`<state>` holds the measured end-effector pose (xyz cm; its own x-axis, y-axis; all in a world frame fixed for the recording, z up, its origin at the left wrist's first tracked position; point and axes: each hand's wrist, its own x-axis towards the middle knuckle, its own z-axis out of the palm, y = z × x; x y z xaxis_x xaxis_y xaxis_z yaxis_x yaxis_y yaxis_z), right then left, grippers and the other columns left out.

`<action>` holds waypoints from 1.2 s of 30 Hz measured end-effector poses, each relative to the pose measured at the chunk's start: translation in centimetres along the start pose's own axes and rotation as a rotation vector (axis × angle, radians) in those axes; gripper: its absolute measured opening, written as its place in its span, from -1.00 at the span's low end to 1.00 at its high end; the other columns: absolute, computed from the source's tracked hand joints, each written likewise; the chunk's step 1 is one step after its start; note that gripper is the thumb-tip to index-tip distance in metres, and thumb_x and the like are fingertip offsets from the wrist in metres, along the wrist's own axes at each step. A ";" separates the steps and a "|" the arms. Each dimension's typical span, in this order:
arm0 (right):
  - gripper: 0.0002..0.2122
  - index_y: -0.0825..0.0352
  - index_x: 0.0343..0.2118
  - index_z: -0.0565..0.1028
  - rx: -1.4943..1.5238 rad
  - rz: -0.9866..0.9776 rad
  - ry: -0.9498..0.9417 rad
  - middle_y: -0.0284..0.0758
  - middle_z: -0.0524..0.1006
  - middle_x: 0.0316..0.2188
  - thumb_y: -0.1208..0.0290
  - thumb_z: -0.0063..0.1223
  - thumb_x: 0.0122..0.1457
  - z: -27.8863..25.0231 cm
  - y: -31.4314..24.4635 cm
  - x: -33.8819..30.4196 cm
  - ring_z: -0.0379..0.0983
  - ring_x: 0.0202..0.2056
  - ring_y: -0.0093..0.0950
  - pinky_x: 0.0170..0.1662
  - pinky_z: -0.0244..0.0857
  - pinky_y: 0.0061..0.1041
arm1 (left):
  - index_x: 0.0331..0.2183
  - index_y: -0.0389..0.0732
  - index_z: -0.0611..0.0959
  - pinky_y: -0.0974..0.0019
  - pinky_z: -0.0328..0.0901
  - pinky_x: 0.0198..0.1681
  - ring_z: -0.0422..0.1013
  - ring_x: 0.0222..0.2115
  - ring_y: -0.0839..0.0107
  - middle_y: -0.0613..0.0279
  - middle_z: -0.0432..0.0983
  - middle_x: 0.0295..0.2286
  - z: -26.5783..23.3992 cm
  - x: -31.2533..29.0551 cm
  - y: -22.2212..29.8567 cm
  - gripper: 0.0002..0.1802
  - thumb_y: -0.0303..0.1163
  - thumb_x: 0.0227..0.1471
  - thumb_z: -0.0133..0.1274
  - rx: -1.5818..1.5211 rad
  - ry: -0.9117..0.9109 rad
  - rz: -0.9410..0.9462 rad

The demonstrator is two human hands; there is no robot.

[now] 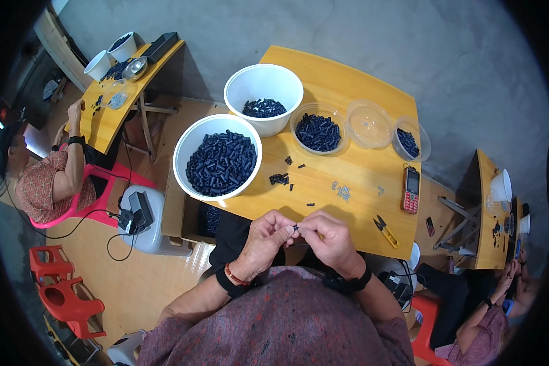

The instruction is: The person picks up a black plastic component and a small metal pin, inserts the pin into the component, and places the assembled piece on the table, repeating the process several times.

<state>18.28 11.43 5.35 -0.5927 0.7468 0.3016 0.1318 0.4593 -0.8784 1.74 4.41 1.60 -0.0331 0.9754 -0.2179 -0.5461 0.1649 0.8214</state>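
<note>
Over the table's near edge, my left hand (263,243) and my right hand (331,241) meet fingertip to fingertip. Both are closed in a pinch around a small black part (296,227), mostly hidden by the fingers. Beyond them lies a little group of short black cylindrical pieces (279,179), with a few more scattered near it. To their right is a loose pile of small silvery pieces (343,191). A white tub (181,160) full of black pieces stands at the left, and a second white tub (232,91) behind it holds fewer.
Along the back of the wooden table (323,68) are clear round containers (294,137), some with black parts. Yellow-handled snips (386,233) and a red keypad phone (411,198) lie at right. Another person (55,180) sits at a left table; people work at far right. Red stools (73,305) stand at lower left.
</note>
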 end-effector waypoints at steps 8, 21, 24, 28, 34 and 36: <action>-0.87 0.46 -0.31 0.54 0.098 0.016 -0.153 -0.18 0.51 -0.47 0.70 0.08 0.06 -0.8 1.3 -0.4 0.51 -0.42 -0.30 -0.34 0.37 -0.49 | -0.29 -0.27 0.53 0.54 0.33 -0.36 0.40 -0.47 0.60 0.29 0.53 -0.44 -0.5 -0.9 -0.2 -0.96 -0.53 0.17 0.02 0.139 -0.010 -0.006; -0.93 0.39 -0.39 0.51 -0.424 0.025 0.079 -0.18 0.46 -0.47 0.65 0.10 0.05 -1.3 3.2 1.8 0.48 -0.42 -0.22 -0.36 0.35 -0.38 | -0.22 -0.27 0.56 0.49 0.33 -0.31 0.40 -0.42 0.55 0.26 0.52 -0.38 -1.3 -1.0 0.2 -0.88 -0.46 0.19 0.03 -0.171 0.044 -0.062; -0.96 0.40 -0.40 0.51 -0.140 0.149 0.119 -0.28 0.49 -0.47 0.66 0.10 0.08 -1.1 3.3 1.1 0.51 -0.42 -0.42 -0.36 0.37 -0.50 | -0.22 -0.28 0.56 0.49 0.33 -0.32 0.39 -0.43 0.54 0.26 0.51 -0.39 -1.3 -0.9 0.3 -0.87 -0.45 0.19 0.03 -0.191 0.053 -0.081; -0.96 0.42 -0.39 0.52 0.357 0.393 0.036 -0.40 0.52 -0.43 0.69 0.11 0.11 -0.5 0.7 0.8 0.47 -0.35 -0.67 -0.31 0.37 -0.66 | -0.23 -0.30 0.55 0.50 0.33 -0.35 0.39 -0.47 0.54 0.26 0.51 -0.42 -1.2 -0.8 0.7 -0.83 -0.41 0.18 0.05 -0.203 0.041 -0.124; -0.93 0.44 -0.39 0.53 0.253 0.176 -0.014 -0.32 0.52 -0.40 0.72 0.13 0.07 0.5 0.4 0.9 0.50 -0.36 -0.59 -0.27 0.39 -0.65 | -0.23 -0.31 0.56 0.52 0.34 -0.36 0.40 -0.47 0.54 0.25 0.52 -0.42 -0.9 -1.0 1.1 -0.82 -0.41 0.16 0.07 -0.212 0.015 -0.110; -0.94 0.45 -0.40 0.53 0.248 0.149 -0.006 -0.31 0.52 -0.40 0.72 0.13 0.08 0.8 0.4 1.0 0.50 -0.35 -0.58 -0.27 0.40 -0.64 | -0.24 -0.31 0.56 0.52 0.34 -0.35 0.41 -0.47 0.54 0.24 0.53 -0.41 -1.0 -1.0 1.1 -0.83 -0.41 0.16 0.08 -0.204 0.015 -0.104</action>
<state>17.08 11.94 5.01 -0.5861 0.7941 0.1610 0.0199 0.2128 -0.9769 0.38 3.47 2.21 0.0207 0.9522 -0.3049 -0.7050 0.2302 0.6708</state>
